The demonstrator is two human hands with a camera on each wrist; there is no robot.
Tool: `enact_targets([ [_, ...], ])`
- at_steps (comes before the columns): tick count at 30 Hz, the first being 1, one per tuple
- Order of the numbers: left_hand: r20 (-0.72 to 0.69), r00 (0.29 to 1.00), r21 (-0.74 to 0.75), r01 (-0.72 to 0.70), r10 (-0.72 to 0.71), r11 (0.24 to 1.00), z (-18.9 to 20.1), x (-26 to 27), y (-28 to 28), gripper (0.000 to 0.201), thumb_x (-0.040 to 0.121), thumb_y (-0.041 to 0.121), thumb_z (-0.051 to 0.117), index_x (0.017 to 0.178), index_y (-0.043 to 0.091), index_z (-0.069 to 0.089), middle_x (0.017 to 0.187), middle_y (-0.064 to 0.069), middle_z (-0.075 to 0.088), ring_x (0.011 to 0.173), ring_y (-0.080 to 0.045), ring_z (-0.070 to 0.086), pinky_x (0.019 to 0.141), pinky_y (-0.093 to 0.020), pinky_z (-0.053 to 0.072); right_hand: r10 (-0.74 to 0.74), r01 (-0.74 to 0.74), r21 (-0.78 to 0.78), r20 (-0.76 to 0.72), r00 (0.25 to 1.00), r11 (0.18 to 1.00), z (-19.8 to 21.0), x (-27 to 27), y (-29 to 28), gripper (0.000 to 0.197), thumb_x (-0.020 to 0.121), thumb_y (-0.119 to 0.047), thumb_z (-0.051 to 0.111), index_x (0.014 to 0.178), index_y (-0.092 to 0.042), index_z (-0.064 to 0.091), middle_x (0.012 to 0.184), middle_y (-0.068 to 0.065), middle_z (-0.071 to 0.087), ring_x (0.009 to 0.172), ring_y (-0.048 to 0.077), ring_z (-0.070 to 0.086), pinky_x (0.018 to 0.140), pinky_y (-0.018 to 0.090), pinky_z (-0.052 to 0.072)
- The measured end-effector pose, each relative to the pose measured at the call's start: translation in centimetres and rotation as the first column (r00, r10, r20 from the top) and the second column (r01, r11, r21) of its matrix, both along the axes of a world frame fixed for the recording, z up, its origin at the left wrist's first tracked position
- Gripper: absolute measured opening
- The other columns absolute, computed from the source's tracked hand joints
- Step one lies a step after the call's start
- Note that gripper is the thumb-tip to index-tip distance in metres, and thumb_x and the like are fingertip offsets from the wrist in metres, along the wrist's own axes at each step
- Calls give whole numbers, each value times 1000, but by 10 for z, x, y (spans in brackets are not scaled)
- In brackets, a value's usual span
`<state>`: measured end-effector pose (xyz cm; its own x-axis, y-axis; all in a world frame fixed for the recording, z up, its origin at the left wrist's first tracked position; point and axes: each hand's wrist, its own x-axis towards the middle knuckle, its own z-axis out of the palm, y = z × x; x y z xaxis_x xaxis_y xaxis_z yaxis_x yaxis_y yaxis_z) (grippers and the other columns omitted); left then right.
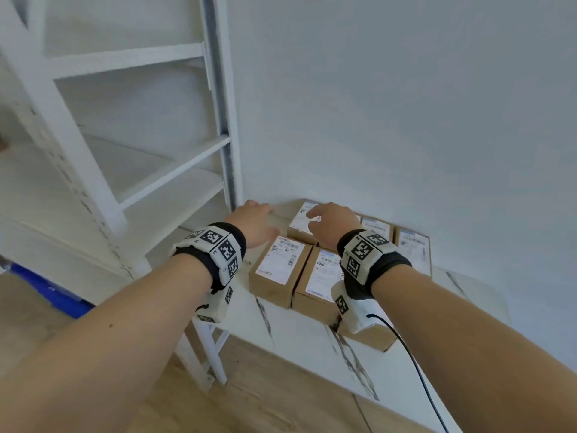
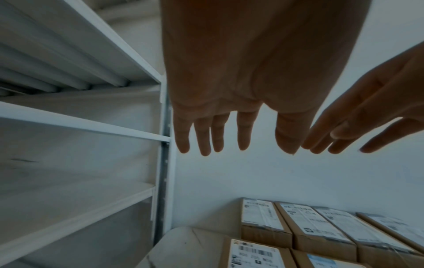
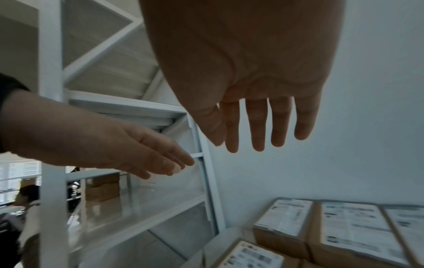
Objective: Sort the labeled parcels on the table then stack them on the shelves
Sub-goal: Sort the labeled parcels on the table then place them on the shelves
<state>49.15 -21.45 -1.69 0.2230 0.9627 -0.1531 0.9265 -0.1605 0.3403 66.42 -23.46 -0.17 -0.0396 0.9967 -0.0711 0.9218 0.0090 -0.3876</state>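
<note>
Several brown cardboard parcels [image 1: 282, 270] with white labels lie in two rows on a white marbled table [image 1: 299, 348] against the wall. The back row of parcels [image 2: 263, 219] [image 3: 284, 219] shows in both wrist views. My left hand [image 1: 254, 221] [image 2: 215, 145] hovers over the table's back left corner with straight fingers and holds nothing. My right hand [image 1: 327, 221] [image 3: 254, 143] hangs above the back left parcel [image 1: 303, 221], fingers extended and empty. Both hands are above the parcels without touching them.
A white metal shelf unit [image 1: 168, 173] [image 2: 87, 127] [image 3: 137, 214] stands left of the table, its near shelves bare. A few brown boxes [image 3: 103, 188] sit on a far shelf. A blue bin [image 1: 50, 292] lies on the wooden floor. A person [image 3: 25, 199] is in the background.
</note>
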Motion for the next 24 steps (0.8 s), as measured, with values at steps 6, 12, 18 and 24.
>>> enact_targets([
  [6, 45, 998, -21, -44, 45, 999, 10, -75, -35, 55, 90, 38, 57, 140, 19, 43, 144, -5, 43, 123, -23, 50, 99, -33, 40, 75, -76, 1, -46, 996, 997, 4, -89, -19, 38, 91, -14, 43, 123, -21, 62, 129, 4, 59, 112, 24, 58, 92, 30, 49],
  [12, 13, 996, -45, -85, 86, 995, 21, -156, -83, 44, 93, 35, 54, 134, 19, 49, 133, -2, 54, 118, -21, 52, 98, -34, 43, 151, -151, 24, -3, 989, 988, 2, -179, -46, 36, 91, -19, 45, 121, -26, 63, 129, 1, 60, 112, 22, 59, 95, 33, 48],
  [18, 16, 979, 48, -205, 204, 978, 25, -255, -120, 45, 93, 34, 54, 135, 19, 48, 137, -3, 51, 121, -21, 51, 100, -35, 41, 257, -257, 21, 23, 966, 966, 8, -276, -71, 38, 92, -16, 42, 122, -27, 63, 129, -1, 60, 112, 21, 58, 89, 27, 46],
  [24, -16, 942, 94, -332, 335, 939, 16, -353, -147, 49, 92, 35, 55, 137, 21, 44, 140, -7, 43, 123, -26, 47, 102, -40, 41, 271, -267, 49, -91, 958, 962, 7, -373, -89, 39, 87, -14, 45, 120, -25, 63, 123, 1, 62, 107, 22, 60, 87, 28, 49],
])
